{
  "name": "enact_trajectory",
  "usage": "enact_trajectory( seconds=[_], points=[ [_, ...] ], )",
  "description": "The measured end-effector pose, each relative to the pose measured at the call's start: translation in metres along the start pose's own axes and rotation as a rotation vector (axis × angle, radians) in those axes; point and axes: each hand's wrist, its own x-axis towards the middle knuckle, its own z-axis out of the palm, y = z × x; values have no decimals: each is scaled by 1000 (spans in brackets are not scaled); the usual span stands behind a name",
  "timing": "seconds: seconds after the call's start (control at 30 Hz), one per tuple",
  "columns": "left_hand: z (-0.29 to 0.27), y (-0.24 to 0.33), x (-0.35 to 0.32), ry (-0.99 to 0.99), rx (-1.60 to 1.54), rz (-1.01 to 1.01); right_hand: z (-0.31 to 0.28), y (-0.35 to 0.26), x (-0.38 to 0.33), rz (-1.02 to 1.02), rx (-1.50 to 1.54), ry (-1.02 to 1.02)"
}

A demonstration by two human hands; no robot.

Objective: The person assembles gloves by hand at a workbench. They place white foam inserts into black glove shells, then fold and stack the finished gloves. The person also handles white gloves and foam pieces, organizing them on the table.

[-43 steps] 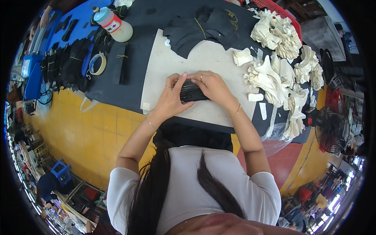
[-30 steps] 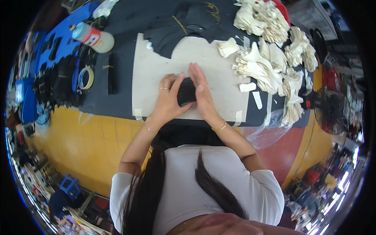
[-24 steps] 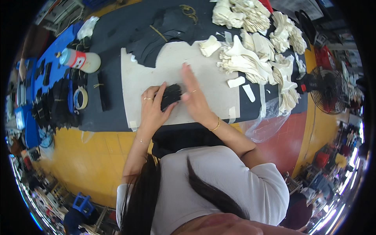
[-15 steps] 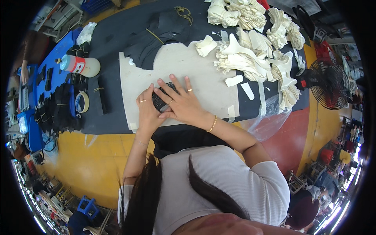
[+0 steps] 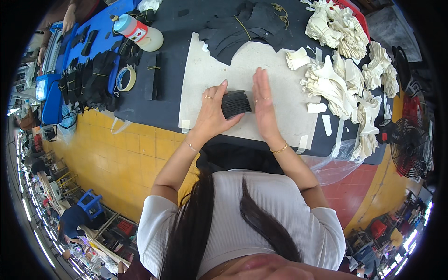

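A stack of thin black pieces [image 5: 236, 103], its layered edges showing, sits on a pale grey board [image 5: 291, 95]. Around the left side of the stack, my left hand [image 5: 212, 112] has its thumb along the near edge and its fingers at the far side. My right hand [image 5: 265, 109] stands on edge just right of the stack, fingers straight and the palm facing it. A small gap seems to lie between that palm and the stack. Larger black sheet pieces [image 5: 224, 30] lie beyond the board's cut-out edge.
Bundles of cream pieces [image 5: 329, 91] pile up at the right, near a black fan [image 5: 410, 147]. At the left are a bottle [image 5: 144, 36], a tape roll [image 5: 126, 78] and tied black bundles [image 5: 95, 74]. Another person's hand [image 5: 69, 18] shows at the far left.
My right hand has come off the top of the black stack and turned on edge at its right. My left hand stays at the stack's left side. The whole view has shifted.
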Motion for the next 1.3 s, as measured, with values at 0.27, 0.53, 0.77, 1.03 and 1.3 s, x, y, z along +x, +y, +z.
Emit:
enact_trajectory(
  seconds=[0.27, 0.53, 0.77, 1.03, 1.3],
  points=[
    [-11, 1, 11, -136, 81, -132, -28, -13, 25, -34, 57, 132],
    [-12, 7, 6, -152, 224, -65, -140, -81, 132, -354, -1106, 367],
    [-18, 8, 9, -259, 131, -184, -166, -40, 209, -14, -1232, 321],
    [-32, 24, 13, -86, -1097, -873, -175, -86, 180, -1, -555, 392],
    [-33, 38, 27, -185, -1588, -966, -92, -112, 83, 128, 354, 23]
  ],
)
